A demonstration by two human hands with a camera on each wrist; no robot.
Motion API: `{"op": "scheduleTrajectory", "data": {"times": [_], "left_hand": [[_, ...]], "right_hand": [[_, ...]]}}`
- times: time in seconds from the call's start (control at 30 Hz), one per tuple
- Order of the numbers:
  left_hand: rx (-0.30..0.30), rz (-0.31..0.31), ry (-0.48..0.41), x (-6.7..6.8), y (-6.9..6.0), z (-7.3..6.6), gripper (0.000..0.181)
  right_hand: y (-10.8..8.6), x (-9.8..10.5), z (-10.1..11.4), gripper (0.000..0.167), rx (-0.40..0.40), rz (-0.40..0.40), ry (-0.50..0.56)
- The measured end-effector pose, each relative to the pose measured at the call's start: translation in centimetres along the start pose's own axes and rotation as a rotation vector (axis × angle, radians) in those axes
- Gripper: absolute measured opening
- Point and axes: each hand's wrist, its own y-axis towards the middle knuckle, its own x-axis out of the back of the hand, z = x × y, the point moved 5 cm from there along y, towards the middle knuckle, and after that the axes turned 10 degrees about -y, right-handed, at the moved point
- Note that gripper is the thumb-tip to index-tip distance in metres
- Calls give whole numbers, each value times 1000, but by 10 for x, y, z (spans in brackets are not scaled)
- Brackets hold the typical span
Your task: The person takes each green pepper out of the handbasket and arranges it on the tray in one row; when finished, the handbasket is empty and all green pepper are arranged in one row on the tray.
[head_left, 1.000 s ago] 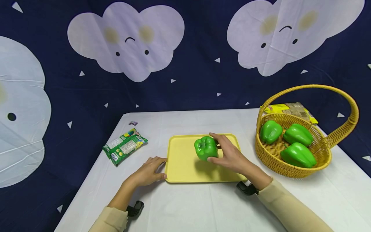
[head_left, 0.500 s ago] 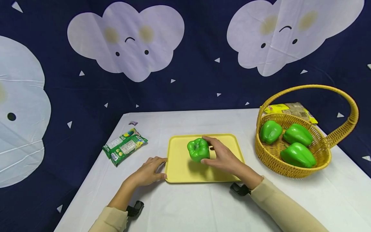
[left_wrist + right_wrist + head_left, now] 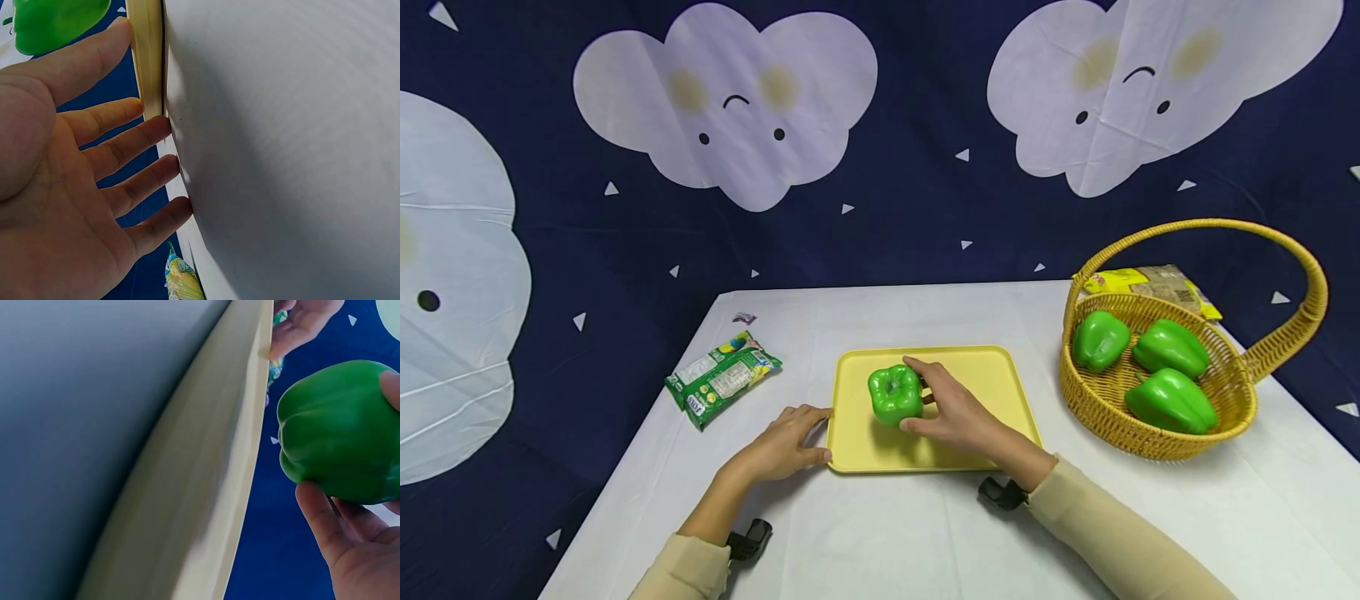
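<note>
Leftward over the yellow tray (image 3: 859, 442), the green bell pepper (image 3: 895, 394) has shifted along with the right hand (image 3: 953, 412), which grips it from the right between fingers and thumb. It hangs over the tray's left half, raised off the surface. Left hand (image 3: 786, 442) stays at the tray's left edge, thumb and index touching the rim, its fingers extended and spread. Beyond that hand, a green snack packet (image 3: 724, 379) lies on the desk (image 3: 865, 533). Right of the tray stands a wicker basket (image 3: 1120, 432) holding three more peppers (image 3: 1172, 403).
</note>
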Motion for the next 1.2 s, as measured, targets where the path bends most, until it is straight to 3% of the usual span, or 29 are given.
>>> {"op": "scheduleTrajectory", "data": {"times": [0.43, 1.2], "left_hand": [[-4, 3, -1, -1, 0, 1, 63], [0, 17, -9, 0, 0, 1, 65]], "right_hand": [[8, -20, 5, 85, -52, 83, 80], [24, -41, 21, 87, -59, 129, 55]]}}
